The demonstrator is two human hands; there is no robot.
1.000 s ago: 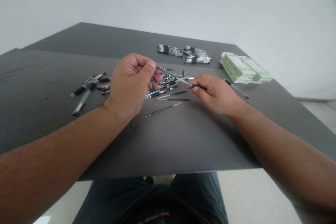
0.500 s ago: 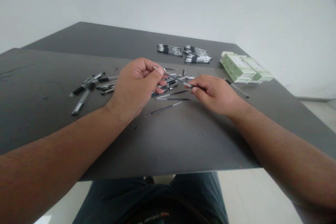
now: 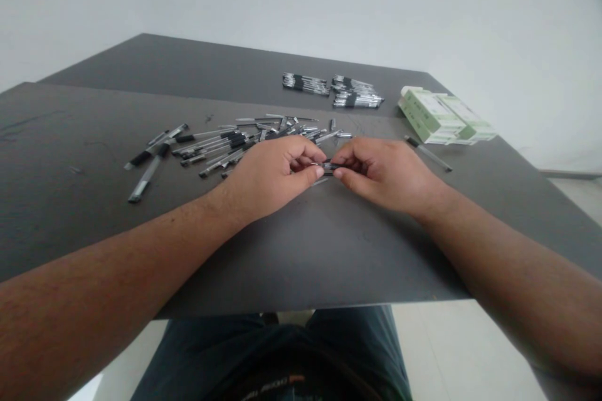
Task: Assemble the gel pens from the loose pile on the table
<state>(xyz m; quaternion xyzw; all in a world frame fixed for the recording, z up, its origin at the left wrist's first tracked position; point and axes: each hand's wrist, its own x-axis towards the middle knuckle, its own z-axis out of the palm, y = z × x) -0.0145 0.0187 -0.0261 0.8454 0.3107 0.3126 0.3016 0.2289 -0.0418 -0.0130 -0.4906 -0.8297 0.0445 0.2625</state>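
My left hand [image 3: 270, 178] and my right hand [image 3: 388, 170] meet, fingertips nearly touching, just above the table. The left thumb and forefinger pinch a thin pen refill [image 3: 316, 164] near its tip. A dark-gripped pen barrel [image 3: 332, 166] is held in my right fingers, which hide most of it. The refill lines up with the barrel and most of its length is out of sight. Behind my left hand lies a loose pile of pen barrels and refills [image 3: 221, 149]. Part of a pale refill [image 3: 320, 182] shows below the fingertips.
Farther back lie bundled pens [image 3: 305, 84] and two more groups [image 3: 358, 99]. Green and white boxes [image 3: 430, 116] stand at the back right, with a single pen [image 3: 429, 153] before them. Several thicker pens [image 3: 151, 177] lie at the left. The table's front edge [image 3: 310, 310] is close to my lap.
My left hand has moved right and down to my right hand. The long stretch of refill that showed between them has shrunk to a short tip.
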